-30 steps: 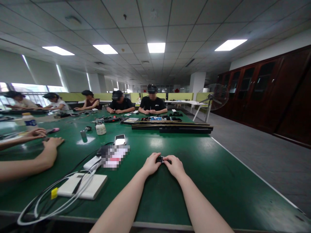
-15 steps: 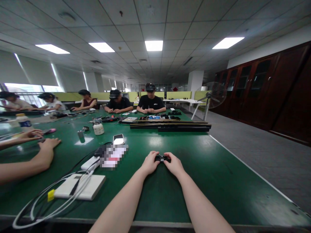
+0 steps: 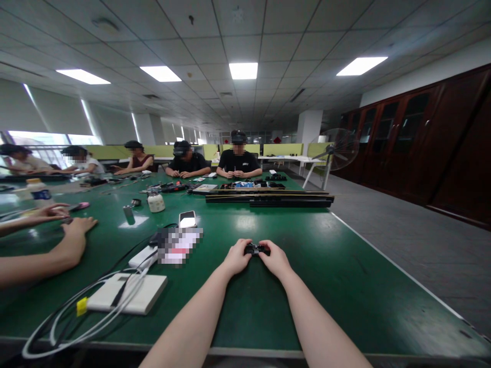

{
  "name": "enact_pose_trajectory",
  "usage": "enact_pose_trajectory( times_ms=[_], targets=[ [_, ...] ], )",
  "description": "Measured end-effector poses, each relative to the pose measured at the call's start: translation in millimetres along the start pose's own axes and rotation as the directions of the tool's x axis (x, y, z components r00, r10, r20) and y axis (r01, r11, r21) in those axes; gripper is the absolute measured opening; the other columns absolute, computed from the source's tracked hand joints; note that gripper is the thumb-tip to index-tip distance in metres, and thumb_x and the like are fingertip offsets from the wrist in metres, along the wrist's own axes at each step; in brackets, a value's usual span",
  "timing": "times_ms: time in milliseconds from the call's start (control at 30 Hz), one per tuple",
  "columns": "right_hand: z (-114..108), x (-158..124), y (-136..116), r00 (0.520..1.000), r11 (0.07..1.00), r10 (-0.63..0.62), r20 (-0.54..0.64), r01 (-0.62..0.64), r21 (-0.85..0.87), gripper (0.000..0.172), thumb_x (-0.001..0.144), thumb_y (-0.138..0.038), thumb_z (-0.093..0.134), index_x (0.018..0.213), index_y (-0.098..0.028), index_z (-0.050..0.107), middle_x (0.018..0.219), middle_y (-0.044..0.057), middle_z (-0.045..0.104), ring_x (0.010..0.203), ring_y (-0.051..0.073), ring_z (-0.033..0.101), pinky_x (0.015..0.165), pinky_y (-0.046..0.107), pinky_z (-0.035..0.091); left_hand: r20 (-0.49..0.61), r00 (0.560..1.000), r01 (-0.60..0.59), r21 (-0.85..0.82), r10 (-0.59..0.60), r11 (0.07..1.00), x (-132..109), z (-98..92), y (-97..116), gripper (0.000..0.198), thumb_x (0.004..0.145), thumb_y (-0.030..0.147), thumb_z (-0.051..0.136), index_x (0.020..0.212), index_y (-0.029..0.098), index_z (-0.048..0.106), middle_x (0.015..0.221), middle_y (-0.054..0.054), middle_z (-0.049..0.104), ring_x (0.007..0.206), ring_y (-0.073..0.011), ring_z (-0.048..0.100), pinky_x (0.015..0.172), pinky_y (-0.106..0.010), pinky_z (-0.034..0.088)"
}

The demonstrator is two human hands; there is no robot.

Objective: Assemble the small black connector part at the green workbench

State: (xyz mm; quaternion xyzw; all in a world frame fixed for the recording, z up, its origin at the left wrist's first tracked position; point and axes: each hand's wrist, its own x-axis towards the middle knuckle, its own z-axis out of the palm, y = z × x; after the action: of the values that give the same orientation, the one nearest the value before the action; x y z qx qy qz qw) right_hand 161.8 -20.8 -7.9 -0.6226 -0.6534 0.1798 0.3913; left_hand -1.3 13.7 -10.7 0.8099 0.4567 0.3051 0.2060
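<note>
Both my forearms reach forward over the green table. Between my hands is a small black part with silvery bits, too small to name. My left hand grips its left end, thumb on the near side and fingers behind. On its right end, my right hand is closed in a similar way. The fingers cover both ends of the part, so only its middle shows. It is held low, at or just above the tabletop; I cannot tell whether it touches.
Left of my arms lie a white box with looped cables, a white power strip and a phone. Long black rails lie across the table ahead. A co-worker's hands rest at the left; other people sit farther back.
My hands and the black part stay almost in place. The view has shifted very slightly.
</note>
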Motion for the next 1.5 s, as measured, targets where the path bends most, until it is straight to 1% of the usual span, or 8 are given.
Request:
enact_pose_trajectory(
  times_ms=[167,567,733,867,1033,1233,1400,1500],
  targets=[
    [-0.4,-0.2,-0.5,1.0,1.0,-0.003,-0.007,0.003,-0.005,0.032,0.069,-0.019,0.056,0.099,-0.027,0.06,0.102,-0.002,0.067,0.095,0.016,0.061,0.088,0.031,0.045,-0.021,1.0,-0.005,-0.018,0.004,1.0,0.3,0.6,-0.4,0.044,0.073,0.007,0.055,0.115,0.019,0.052,0.117,-0.008,0.054,0.107,-0.0208,0.054,0.097,-0.035,0.04],
    [1.1,0.5,1.2,1.0,1.0,0.012,-0.004,-0.012,0.014,0.035,0.067,-0.019,0.056,0.101,-0.028,0.059,0.1,-0.002,0.067,0.091,0.016,0.062,0.086,0.03,0.046,-0.035,0.999,0.019,-0.104,-0.023,0.994,3.8,5.0,-6.7,0.05,0.07,0.001,0.055,0.115,0.02,0.05,0.114,-0.006,0.058,0.104,-0.0185,0.056,0.096,-0.033,0.041],
    [0.5,0.7,1.1,1.0,1.0,0.012,0.0,-0.012,0.012,0.034,0.068,-0.02,0.056,0.101,-0.027,0.059,0.1,-0.001,0.067,0.092,0.017,0.061,0.085,0.031,0.046,-0.043,0.999,0.019,-0.09,-0.023,0.996,3.0,4.6,-5.8,0.049,0.072,0.004,0.055,0.118,0.018,0.048,0.116,-0.008,0.056,0.106,-0.0195,0.054,0.097,-0.034,0.04],
    [-0.1,0.4,-0.2,1.0,1.0,0.014,0.003,-0.014,0.008,0.034,0.067,-0.02,0.056,0.1,-0.027,0.059,0.099,-0.001,0.067,0.092,0.017,0.062,0.085,0.03,0.046,-0.045,0.999,0.01,-0.067,-0.013,0.998,2.3,4.0,-4.4,0.045,0.073,0.006,0.055,0.117,0.016,0.049,0.115,-0.009,0.054,0.1,-0.0193,0.056,0.093,-0.032,0.043],
    [-1.1,-0.3,-1.6,1.0,1.0,0.011,0.007,-0.011,-0.003,0.031,0.069,-0.021,0.055,0.099,-0.027,0.06,0.099,0.0,0.067,0.091,0.017,0.062,0.085,0.031,0.046,-0.048,0.999,-0.014,-0.055,0.011,0.998,1.7,2.7,-2.6,0.044,0.072,0.006,0.056,0.114,0.018,0.05,0.124,-0.009,0.046,0.091,-0.0164,0.058,0.089,-0.03,0.045],
    [0.5,1.1,0.7,1.0,1.0,0.016,0.01,-0.016,0.0,0.03,0.069,-0.021,0.056,0.098,-0.026,0.061,0.098,0.0,0.067,0.091,0.016,0.062,0.085,0.03,0.046,-0.007,1.0,-0.024,-0.02,0.024,1.0,1.7,1.5,-2.9,0.05,0.074,0.008,0.055,0.123,0.016,0.045,0.119,-0.009,0.052,0.099,-0.02,0.056,0.093,-0.033,0.043],
    [1.4,1.4,0.9,1.0,1.0,0.023,-0.006,-0.023,-0.002,0.03,0.07,-0.02,0.055,0.099,-0.025,0.061,0.097,0.0,0.067,0.09,0.016,0.061,0.085,0.03,0.046,-0.005,1.0,-0.015,0.013,0.015,1.0,1.5,2.3,-3.3,0.045,0.074,0.009,0.055,0.118,0.016,0.049,0.118,-0.009,0.052,0.1,-0.0206,0.056,0.094,-0.034,0.042],
    [0.0,0.9,-0.8,1.0,0.999,0.017,-0.02,-0.018,-0.027,0.029,0.07,-0.02,0.054,0.098,-0.025,0.061,0.1,0.001,0.067,0.094,0.017,0.061,0.087,0.031,0.045,-0.007,1.0,0.004,0.024,-0.004,1.0,0.9,1.6,-1.6,0.041,0.074,0.012,0.057,0.114,0.018,0.051,0.117,-0.008,0.053,0.099,-0.0204,0.057,0.093,-0.034,0.043]
  ],
)
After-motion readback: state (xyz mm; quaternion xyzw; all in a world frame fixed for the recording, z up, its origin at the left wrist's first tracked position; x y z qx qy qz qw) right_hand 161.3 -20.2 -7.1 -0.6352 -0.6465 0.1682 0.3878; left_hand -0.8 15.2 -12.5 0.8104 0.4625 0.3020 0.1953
